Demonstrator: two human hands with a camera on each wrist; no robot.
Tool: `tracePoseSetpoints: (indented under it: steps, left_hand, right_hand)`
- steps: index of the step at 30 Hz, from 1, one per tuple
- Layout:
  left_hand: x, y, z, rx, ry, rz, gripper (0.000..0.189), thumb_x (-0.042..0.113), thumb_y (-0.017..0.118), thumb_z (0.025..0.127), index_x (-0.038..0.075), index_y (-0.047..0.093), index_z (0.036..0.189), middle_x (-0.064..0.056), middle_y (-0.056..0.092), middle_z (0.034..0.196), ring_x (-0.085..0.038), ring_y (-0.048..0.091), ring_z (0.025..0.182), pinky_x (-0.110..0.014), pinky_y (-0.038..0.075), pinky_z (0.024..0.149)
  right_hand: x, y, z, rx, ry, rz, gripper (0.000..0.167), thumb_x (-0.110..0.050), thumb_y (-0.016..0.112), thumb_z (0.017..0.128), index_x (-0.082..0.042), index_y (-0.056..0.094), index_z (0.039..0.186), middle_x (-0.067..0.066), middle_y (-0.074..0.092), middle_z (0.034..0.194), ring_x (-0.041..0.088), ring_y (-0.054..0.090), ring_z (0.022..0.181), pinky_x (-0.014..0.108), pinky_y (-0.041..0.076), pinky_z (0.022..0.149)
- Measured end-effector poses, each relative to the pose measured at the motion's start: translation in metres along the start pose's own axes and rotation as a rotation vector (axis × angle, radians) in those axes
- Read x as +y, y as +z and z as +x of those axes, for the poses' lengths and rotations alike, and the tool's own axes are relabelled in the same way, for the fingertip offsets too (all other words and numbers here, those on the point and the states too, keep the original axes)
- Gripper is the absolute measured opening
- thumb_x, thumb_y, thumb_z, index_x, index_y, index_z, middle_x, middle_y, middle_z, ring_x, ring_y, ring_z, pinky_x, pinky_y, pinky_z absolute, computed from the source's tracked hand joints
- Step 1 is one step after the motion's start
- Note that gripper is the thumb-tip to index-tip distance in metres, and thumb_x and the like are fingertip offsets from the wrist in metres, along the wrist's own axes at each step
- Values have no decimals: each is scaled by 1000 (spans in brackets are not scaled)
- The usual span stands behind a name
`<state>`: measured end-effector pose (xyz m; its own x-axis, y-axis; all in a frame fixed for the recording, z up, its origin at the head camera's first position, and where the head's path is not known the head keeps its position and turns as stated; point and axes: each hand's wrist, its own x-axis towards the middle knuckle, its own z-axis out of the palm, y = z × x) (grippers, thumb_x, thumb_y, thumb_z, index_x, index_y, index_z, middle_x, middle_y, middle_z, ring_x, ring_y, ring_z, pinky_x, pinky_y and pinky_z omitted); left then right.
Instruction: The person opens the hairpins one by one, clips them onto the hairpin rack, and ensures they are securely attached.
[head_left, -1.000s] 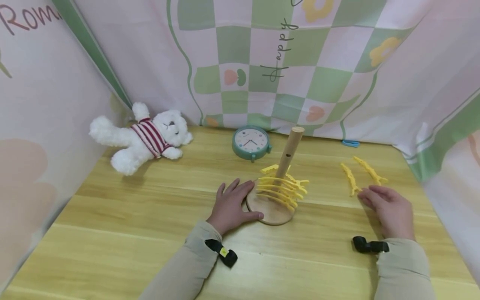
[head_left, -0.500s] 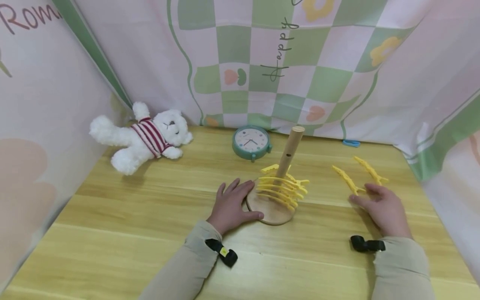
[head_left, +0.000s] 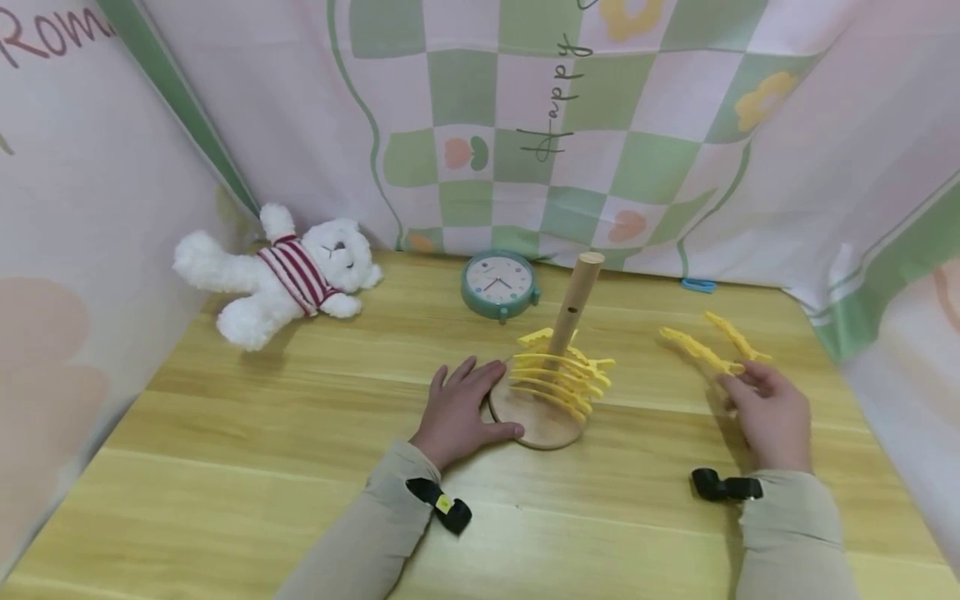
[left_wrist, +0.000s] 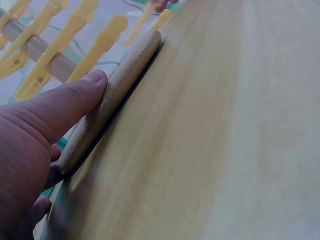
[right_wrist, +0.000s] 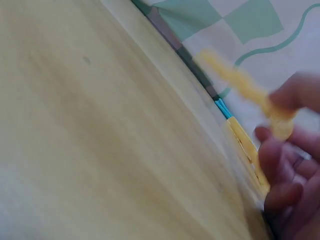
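Observation:
My left hand (head_left: 463,412) rests at the left of a round wooden base (head_left: 551,433), thumb and forefinger spread along its rim. A wooden post (head_left: 577,300) rises tilted from the base. Several yellow hinged hair clips (head_left: 562,379) are fixed around its lower part; in the left wrist view, metal pins show at the hinges of the clips (left_wrist: 100,47). My right hand (head_left: 772,417) pinches the forked end of another yellow hair clip (head_left: 693,347) between thumb and fingers, its long tip pointing left. Just behind it lies one more yellow clip (head_left: 731,333) on the table.
A teal alarm clock (head_left: 498,285) lies face up behind the post. On the back left is a white teddy bear (head_left: 292,279) in a striped shirt. A small blue clip-like item (head_left: 698,285) lies by the checked curtain (head_left: 585,175) at the back right.
My right hand has taken hold of the nearer loose clip, turned it leftward and moved slightly left with it. My left hand stays at the base.

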<state>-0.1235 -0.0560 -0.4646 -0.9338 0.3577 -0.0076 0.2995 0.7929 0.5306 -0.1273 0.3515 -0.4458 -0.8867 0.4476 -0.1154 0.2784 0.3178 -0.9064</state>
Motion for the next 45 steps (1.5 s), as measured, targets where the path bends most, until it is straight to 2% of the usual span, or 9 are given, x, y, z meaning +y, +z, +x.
tracePoseSetpoints:
  steps: [3, 6, 14, 17, 21, 33, 38, 41, 45]
  left_hand:
    - [-1, 0, 0, 2, 1, -4, 98, 70, 72, 77, 22, 38, 156, 6, 40, 158, -25, 21, 152, -55, 2, 122]
    - [-3, 1, -1, 3, 1, -6, 99, 70, 72, 77, 22, 38, 156, 6, 40, 158, -25, 21, 152, -55, 2, 122]
    - [-5, 1, -3, 9, -2, -11, 99, 70, 73, 77, 22, 38, 156, 5, 40, 158, -26, 22, 152, -55, 3, 121]
    - [-6, 2, -3, 8, -3, -9, 99, 70, 72, 77, 22, 38, 156, 5, 40, 158, -25, 21, 152, -55, 2, 121]
    - [-5, 2, -2, 7, -4, -11, 99, 70, 72, 77, 22, 38, 156, 6, 40, 158, -25, 21, 152, -55, 2, 121]
    - [-3, 2, -1, 3, 7, -10, 98, 70, 72, 78, 22, 38, 156, 5, 39, 158, -25, 20, 152, -55, 3, 121]
    - [-3, 2, 0, 0, 6, -12, 98, 70, 72, 78, 22, 38, 156, 6, 40, 158, -25, 20, 152, -55, 3, 121]
    - [-2, 2, 0, -3, 5, -11, 98, 70, 72, 77, 22, 38, 156, 6, 40, 158, -25, 20, 152, -55, 2, 121]
    - [-1, 1, -1, -1, 5, -18, 98, 70, 72, 78, 22, 38, 156, 5, 40, 158, -25, 20, 152, -55, 2, 121]
  right_hand:
    - [-8, 3, -3, 29, 39, 311, 35, -19, 78, 89, -14, 69, 122, -13, 66, 83, 4, 61, 62, 16, 50, 53]
    - [-16, 8, -7, 26, 32, 495, 28, -13, 82, 85, -16, 74, 112, -5, 65, 83, 6, 58, 63, 16, 51, 54]
    - [-40, 17, -20, -153, -155, 604, 32, 6, 73, 87, -9, 71, 115, 2, 73, 89, 10, 68, 74, 18, 56, 63]
    - [-48, 18, -28, -211, -193, 562, 39, 8, 73, 87, -7, 68, 122, 3, 73, 97, 10, 68, 83, 19, 58, 72]
    - [-59, 15, -37, -244, -208, 451, 44, 4, 76, 86, -8, 65, 126, 0, 70, 103, 6, 69, 89, 18, 56, 79]
    - [-80, 14, -57, -223, -309, 414, 40, 4, 78, 84, -1, 66, 121, 0, 73, 111, 9, 68, 95, 17, 55, 80]
    - [-84, 19, -63, -275, -401, 618, 35, 18, 67, 85, 8, 64, 118, 7, 73, 109, 15, 68, 96, 21, 57, 82]
    - [-85, 21, -64, -365, -478, 758, 37, 27, 58, 86, 15, 61, 120, 13, 71, 110, 18, 68, 97, 23, 57, 83]
    - [-86, 23, -67, -488, -557, 830, 41, 31, 50, 87, 18, 58, 125, 16, 68, 115, 20, 64, 101, 23, 57, 84]
